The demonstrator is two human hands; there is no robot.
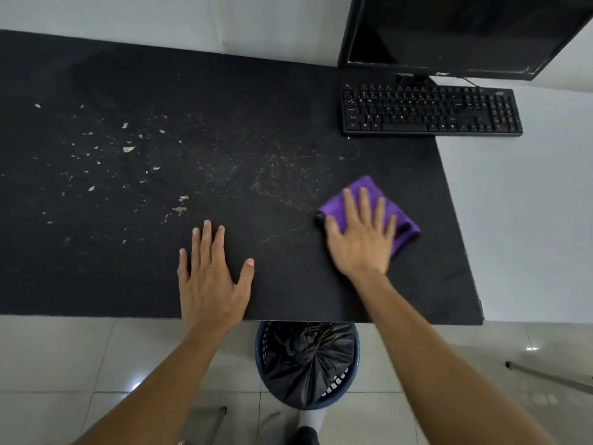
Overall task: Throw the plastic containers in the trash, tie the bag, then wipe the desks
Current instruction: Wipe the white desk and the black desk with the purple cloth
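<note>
The person's right grip [362, 242] lies flat, fingers straight, pressing the purple cloth [402, 220] onto the black bench [288, 107] in front of the keyboard [430, 109]. The left grip [210, 281] rests flat, fingers spread, front-left of the keyboard. The tied trash bag [308, 358] sits farther in front of the keyboard, below the bench edge.

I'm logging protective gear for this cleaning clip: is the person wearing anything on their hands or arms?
No. The left hand and right hand are bare: no gloves, rings or watch show. The left forearm and right forearm are uncovered too, with no sleeve in view down to the picture's edge.
</note>
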